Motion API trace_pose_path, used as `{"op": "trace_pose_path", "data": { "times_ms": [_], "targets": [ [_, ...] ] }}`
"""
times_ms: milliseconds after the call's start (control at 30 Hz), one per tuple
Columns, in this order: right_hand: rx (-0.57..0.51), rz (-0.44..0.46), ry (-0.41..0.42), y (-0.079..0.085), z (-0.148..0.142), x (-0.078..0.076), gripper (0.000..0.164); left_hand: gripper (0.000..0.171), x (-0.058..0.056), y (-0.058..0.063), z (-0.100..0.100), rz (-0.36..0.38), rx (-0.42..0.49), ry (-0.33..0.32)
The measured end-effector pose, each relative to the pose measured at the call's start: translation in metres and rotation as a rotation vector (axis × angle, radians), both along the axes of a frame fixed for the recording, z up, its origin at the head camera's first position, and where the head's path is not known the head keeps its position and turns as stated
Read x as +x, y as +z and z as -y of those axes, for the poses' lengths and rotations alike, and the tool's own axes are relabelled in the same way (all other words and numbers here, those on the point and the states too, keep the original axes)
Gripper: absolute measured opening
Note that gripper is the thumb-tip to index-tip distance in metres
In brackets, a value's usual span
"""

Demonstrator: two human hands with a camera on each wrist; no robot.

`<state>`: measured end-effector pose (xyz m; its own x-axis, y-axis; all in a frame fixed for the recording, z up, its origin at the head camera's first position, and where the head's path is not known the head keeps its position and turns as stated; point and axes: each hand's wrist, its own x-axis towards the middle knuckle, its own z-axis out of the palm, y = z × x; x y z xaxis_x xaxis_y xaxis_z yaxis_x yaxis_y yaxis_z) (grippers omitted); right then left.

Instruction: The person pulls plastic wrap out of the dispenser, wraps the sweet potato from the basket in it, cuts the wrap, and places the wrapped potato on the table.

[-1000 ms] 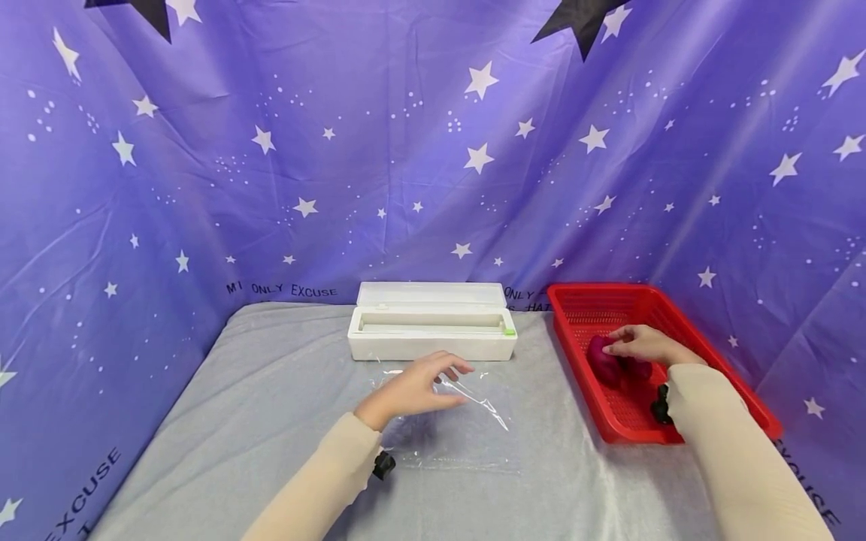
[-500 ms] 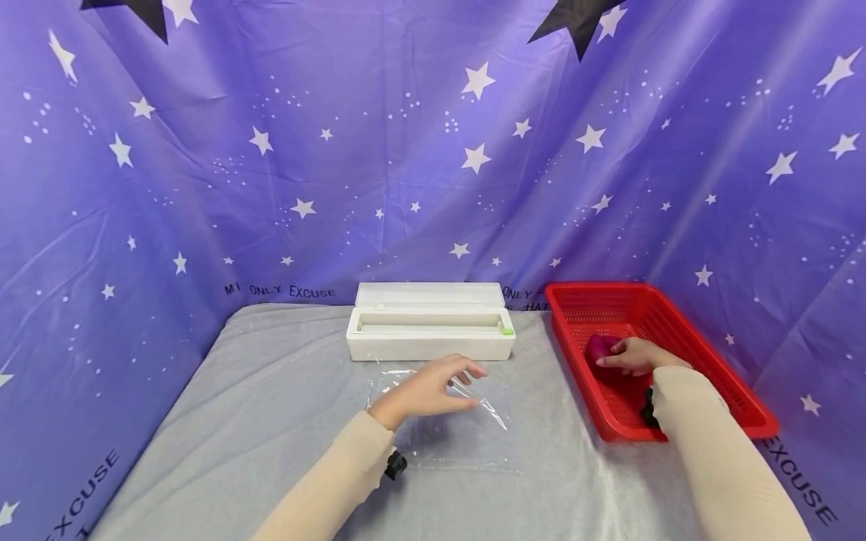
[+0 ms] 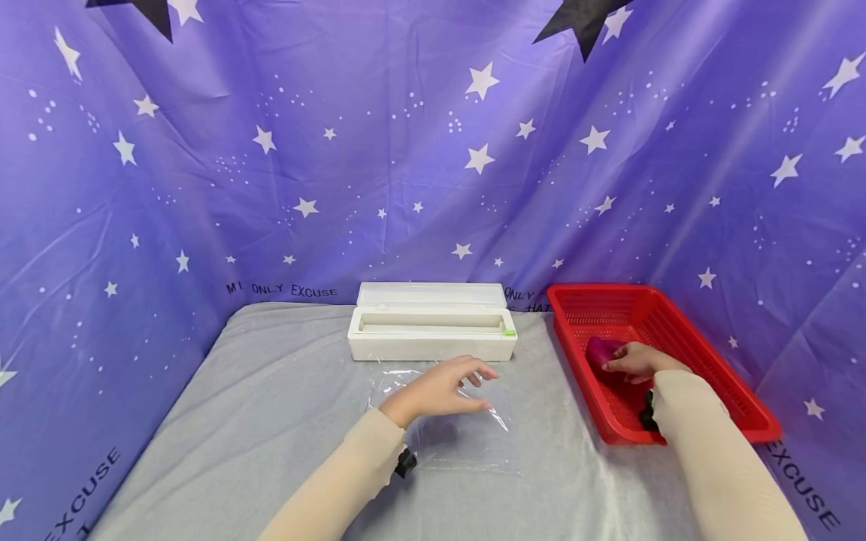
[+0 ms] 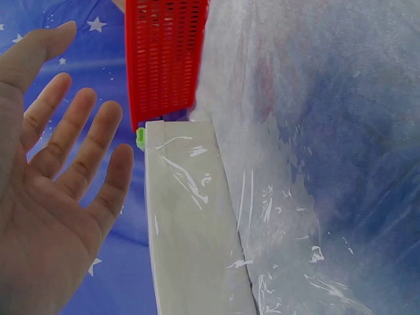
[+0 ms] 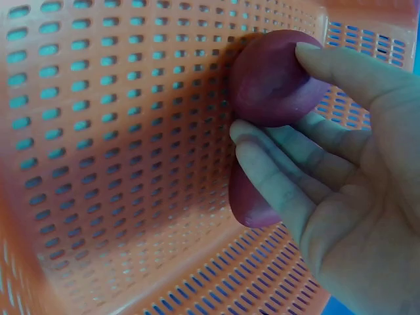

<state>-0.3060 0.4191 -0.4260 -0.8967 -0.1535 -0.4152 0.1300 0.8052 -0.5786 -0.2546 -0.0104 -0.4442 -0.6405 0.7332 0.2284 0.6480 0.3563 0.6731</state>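
Note:
My right hand (image 3: 639,362) reaches into the red basket (image 3: 583,391) and grips a smooth, rounded, dark magenta object (image 3: 599,350), shaped like a fruit or vegetable. In the right wrist view the thumb lies on top of this magenta object (image 5: 269,85), with fingers curled beneath it. A second magenta object (image 5: 249,207) shows lower down, partly hidden behind the fingers. My left hand (image 3: 443,387) hovers with relaxed, spread fingers over a sheet of clear plastic film (image 3: 467,445) on the table. Nothing is between its fingers; the left wrist view shows the bare palm (image 4: 52,243).
A long white wrap dispenser box (image 3: 433,348) with a raised lid and a green cutter slider (image 3: 509,332) stands at the back middle. Film extends in front of it. Grey cloth (image 3: 271,421) covers the table, and a purple starry curtain (image 3: 379,150) surrounds it.
My right hand has moved slightly left and deeper into the basket, its fingers closing round the magenta object. My left hand has drifted a little right above the film.

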Motion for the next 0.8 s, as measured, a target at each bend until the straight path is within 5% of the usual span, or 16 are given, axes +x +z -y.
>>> {"op": "trace_pose_path", "data": {
  "times_ms": [433, 800],
  "targets": [
    [-0.039, 0.002, 0.066, 0.017, -0.002, 0.003, 0.064, 0.046, -0.008, 0.001, -0.008, 0.005, 0.005, -0.021],
    [-0.038, -0.129, 0.117, 0.031, -0.003, 0.004, 0.062, 0.047, -0.025, 0.007, -0.014, 0.051, 0.026, -0.016]
  ]
}}
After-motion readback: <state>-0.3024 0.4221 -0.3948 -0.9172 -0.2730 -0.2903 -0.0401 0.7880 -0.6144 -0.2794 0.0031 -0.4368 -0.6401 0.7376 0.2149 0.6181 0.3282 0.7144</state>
